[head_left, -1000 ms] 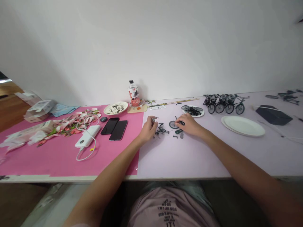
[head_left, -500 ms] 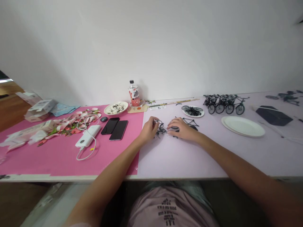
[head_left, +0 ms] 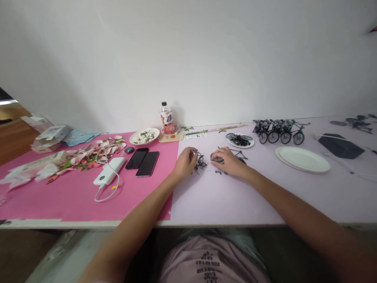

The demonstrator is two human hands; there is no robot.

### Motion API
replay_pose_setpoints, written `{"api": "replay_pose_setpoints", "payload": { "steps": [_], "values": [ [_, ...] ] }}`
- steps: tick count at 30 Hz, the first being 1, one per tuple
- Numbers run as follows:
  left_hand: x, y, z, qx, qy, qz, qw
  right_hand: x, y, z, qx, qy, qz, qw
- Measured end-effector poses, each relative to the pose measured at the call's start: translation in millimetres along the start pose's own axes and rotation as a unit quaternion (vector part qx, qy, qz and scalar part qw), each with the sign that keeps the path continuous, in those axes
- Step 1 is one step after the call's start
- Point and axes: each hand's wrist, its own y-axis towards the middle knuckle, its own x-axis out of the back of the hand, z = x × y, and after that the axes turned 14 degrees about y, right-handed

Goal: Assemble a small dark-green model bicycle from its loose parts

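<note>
My left hand (head_left: 185,160) rests on the pale table with its fingers curled. It pinches a dark toy bicycle part (head_left: 200,154), whose round edge shows beside the fingertips. Small black pieces (head_left: 201,165) lie by that hand. To the right, my right hand (head_left: 229,161) is bent over a black toy wheel (head_left: 218,159), thumb and fingers drawn together around it; whether anything is lifted is hidden. Beyond the knuckles shows a thin black bicycle frame (head_left: 239,153). A few tiny bits (head_left: 218,172) lie below the right fingers.
Behind, a white plate (head_left: 250,144) holds black wheels and parts. Several assembled toy bicycles (head_left: 278,131) stand beside it. Stacked white plates (head_left: 306,159) and a dark box (head_left: 340,145) are at right. Phones (head_left: 147,164), a power bank (head_left: 109,171) and a bottle (head_left: 167,120) are left.
My right hand has shifted slightly right and its fingers have drawn in, uncovering small bits on the table. My left hand stays nearly in place.
</note>
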Motion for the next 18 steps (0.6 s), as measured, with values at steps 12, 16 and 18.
{"api": "replay_pose_setpoints", "payload": {
  "steps": [12, 16, 18],
  "values": [
    [-3.3, 1.8, 1.7, 0.002, -0.002, -0.012, 1.000, -14.1, -5.8, 10.8, 0.034, -0.017, 0.084, 0.996],
    [-1.8, 1.2, -0.1, 0.009, -0.006, -0.002, 1.000, -10.1, -4.0, 7.0, 0.003, -0.037, 0.064, 0.997],
    [-0.8, 0.6, -0.9, 0.011, -0.002, 0.002, 1.000, -7.5, -2.9, 5.3, -0.010, -0.052, 0.053, 0.997]
  ]
}}
